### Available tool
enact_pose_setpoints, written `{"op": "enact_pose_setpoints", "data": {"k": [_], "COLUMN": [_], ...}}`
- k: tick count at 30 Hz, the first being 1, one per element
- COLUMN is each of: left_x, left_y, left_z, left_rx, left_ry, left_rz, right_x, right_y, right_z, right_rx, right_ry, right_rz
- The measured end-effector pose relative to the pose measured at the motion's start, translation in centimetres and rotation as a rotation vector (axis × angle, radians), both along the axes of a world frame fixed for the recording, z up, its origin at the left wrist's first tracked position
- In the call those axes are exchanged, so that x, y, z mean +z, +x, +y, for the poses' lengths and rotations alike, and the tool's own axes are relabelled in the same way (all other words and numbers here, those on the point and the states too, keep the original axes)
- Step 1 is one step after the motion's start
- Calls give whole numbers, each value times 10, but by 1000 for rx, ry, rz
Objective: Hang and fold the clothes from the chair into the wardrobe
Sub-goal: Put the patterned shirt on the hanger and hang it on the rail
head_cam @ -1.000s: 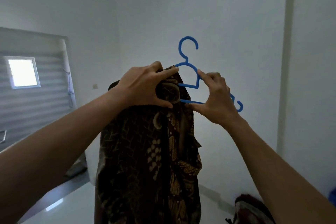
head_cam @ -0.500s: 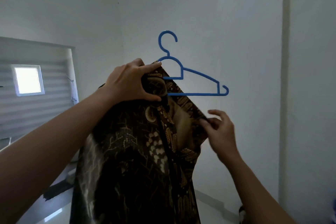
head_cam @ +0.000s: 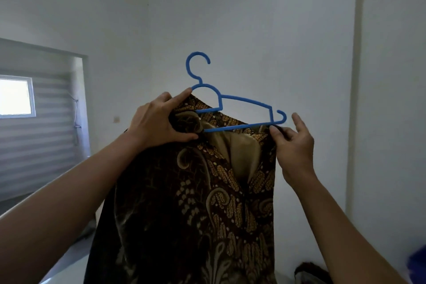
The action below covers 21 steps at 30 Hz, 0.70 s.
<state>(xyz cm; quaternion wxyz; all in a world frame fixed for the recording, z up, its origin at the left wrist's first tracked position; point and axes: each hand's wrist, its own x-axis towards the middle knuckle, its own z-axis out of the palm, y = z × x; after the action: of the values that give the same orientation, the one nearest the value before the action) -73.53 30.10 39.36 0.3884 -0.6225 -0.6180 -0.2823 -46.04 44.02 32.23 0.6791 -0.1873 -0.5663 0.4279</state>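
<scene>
Aloft, a person's left hand (head_cam: 159, 122) grips a brown batik shirt (head_cam: 196, 203) and blue hanger (head_cam: 244, 99) together at the collar; the right hand (head_cam: 292, 143) pinches its shoulder edge. Soft, light, probably slippery cloth, best held at the shoulders.

The hanger (head_cam: 244, 99) is smooth blue plastic with a dull sheen; the shirt (head_cam: 184, 203) draped under it is soft matt cloth, printed in brown and gold; its lining (head_cam: 239, 154), just below the hanger's bar, looks satiny and faintly glossy; the wall (head_cam: 230, 18) behind the hanger is smooth matt paint; the blind (head_cam: 41, 145) well left of the hanger looks ribbed.
</scene>
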Motion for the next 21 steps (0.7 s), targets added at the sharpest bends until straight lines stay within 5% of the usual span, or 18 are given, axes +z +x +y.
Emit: {"op": "enact_pose_setpoints", "data": {"k": [13, 21], "left_x": [-18, -28], "left_y": [-40, -70], "left_z": [2, -4], "left_rx": [-110, -148], "left_ry": [-9, -94], "left_rz": [-37, -24], "right_x": [2, 20], "right_y": [-16, 1], "right_z": [-17, -16], "right_rx": [-297, -83], "right_ry": [184, 73], "right_rz": [-329, -349]}}
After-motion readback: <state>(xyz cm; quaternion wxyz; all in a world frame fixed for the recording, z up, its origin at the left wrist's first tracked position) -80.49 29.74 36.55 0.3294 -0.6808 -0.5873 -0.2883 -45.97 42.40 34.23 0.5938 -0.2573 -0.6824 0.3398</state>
